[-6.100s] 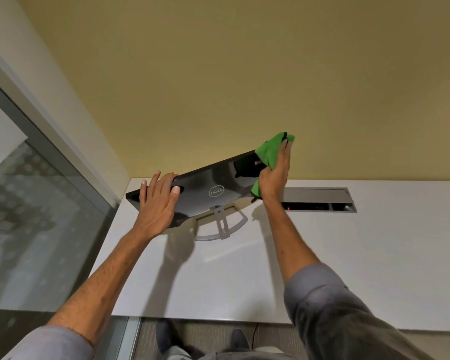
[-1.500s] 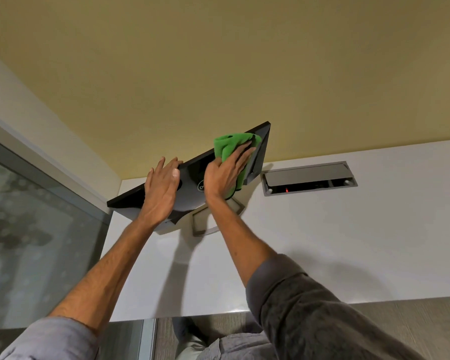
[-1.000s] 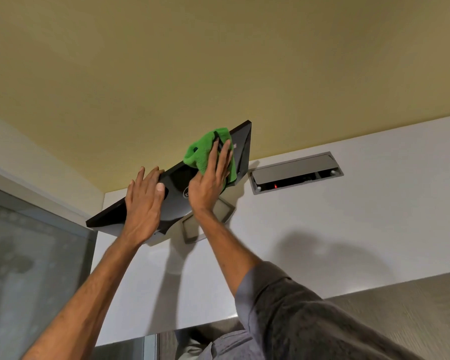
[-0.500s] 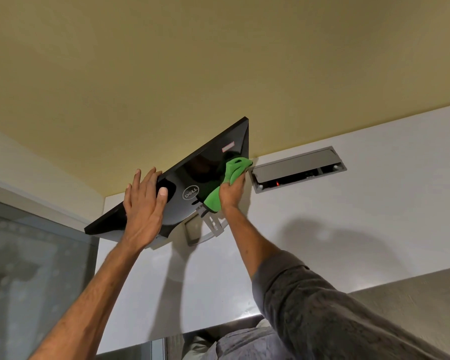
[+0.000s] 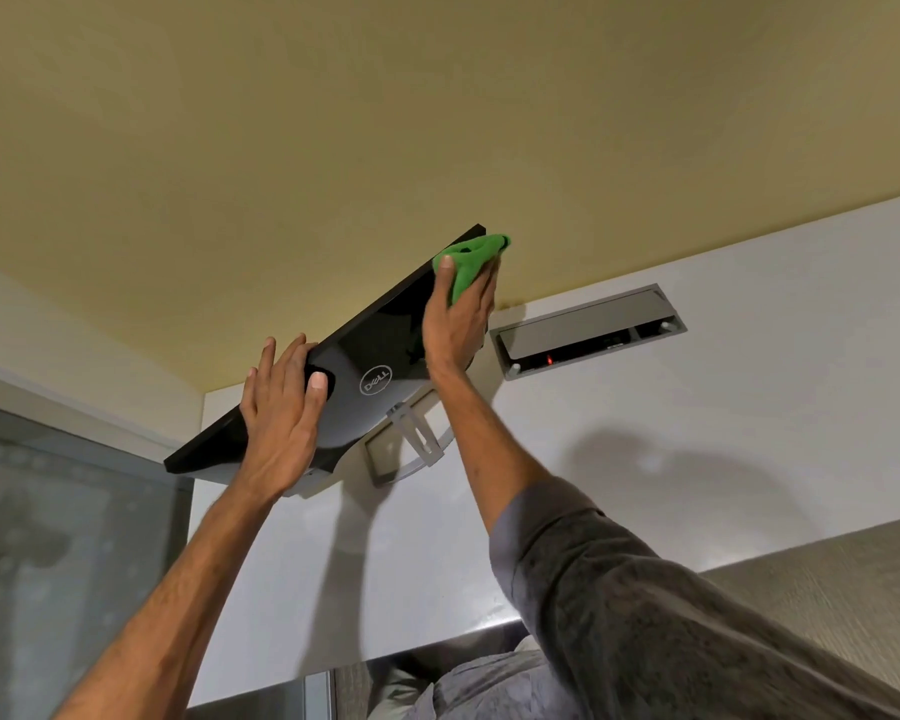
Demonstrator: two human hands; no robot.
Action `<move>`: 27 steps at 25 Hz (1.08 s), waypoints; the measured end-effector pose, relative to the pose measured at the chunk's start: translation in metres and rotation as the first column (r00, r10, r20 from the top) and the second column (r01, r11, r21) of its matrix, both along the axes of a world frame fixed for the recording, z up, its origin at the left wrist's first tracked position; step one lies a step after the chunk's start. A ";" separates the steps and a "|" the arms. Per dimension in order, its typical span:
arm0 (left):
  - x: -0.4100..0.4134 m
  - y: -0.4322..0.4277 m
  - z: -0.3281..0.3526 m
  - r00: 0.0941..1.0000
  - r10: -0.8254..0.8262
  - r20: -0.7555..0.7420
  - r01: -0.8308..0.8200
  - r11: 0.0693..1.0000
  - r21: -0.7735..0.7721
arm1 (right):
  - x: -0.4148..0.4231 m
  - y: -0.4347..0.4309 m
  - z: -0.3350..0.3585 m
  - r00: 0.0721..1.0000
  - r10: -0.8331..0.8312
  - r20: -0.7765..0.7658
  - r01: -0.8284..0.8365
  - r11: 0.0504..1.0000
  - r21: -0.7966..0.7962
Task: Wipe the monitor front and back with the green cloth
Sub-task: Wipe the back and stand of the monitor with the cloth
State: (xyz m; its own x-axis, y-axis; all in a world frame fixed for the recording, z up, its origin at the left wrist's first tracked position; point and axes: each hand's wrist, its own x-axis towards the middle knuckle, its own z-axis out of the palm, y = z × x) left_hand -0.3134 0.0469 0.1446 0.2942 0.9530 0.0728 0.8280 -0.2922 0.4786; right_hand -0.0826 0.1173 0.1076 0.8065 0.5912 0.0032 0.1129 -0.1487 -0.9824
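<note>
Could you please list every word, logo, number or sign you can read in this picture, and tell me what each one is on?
"DELL": a round silver logo on the glossy black back of the monitor, between the left hand and the right hand, which holds the green cloth.
The cable box set into the desk shows a small red light and a tiny dark marking, too small to read.
Nothing else is readable.

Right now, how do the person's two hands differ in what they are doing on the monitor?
The right hand presses the green cloth against the monitor's upper right corner; the left hand holds nothing. The left hand lies spread flat lower down, left of the Dell logo; the right hand reaches higher. Both touch the glossy black back.
</note>
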 end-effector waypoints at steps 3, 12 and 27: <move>0.001 0.001 0.000 1.000 0.012 -0.005 -0.012 1.000 0.014 | 0.016 0.002 -0.019 0.970 0.012 -0.243 -0.007 1.000 0.019; 0.002 0.002 -0.001 1.000 0.009 -0.016 -0.009 1.000 0.015 | -0.054 -0.032 0.003 0.968 0.205 0.145 -0.195 0.978 -0.080; 0.005 0.003 0.000 1.000 -0.011 -0.021 0.012 0.999 0.047 | 0.038 0.014 -0.097 0.835 0.119 -0.537 -0.179 0.982 -0.061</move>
